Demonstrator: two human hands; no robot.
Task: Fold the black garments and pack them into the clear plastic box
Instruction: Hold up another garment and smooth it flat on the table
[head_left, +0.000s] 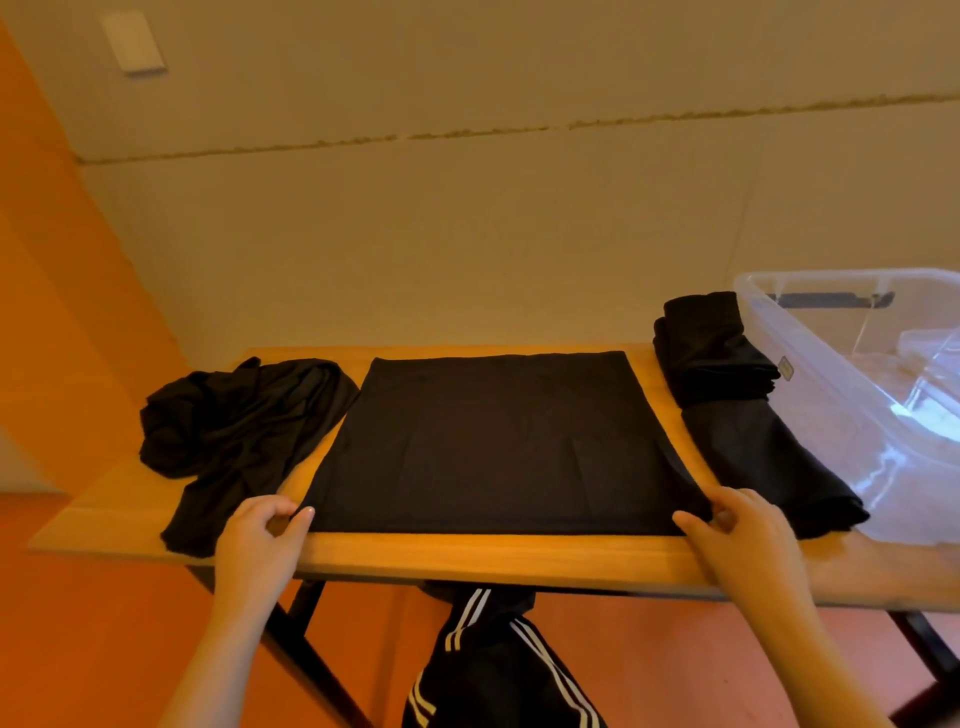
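From the head camera I see the flat black garment spread mid-table, my left hand and right hand pinching its near corners. It looks soft, light and floppy; corners are the best hold. The clear box sits right.

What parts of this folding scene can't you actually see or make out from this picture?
All in the head view:
- Clear plastic box: its right side is cut off by the picture edge.
- Fingers of the left hand and right hand: some are tucked under the flat garment.
- Small label on the folded stack: too small to read.
- Crumpled garment: bunched, so its type is unclear.
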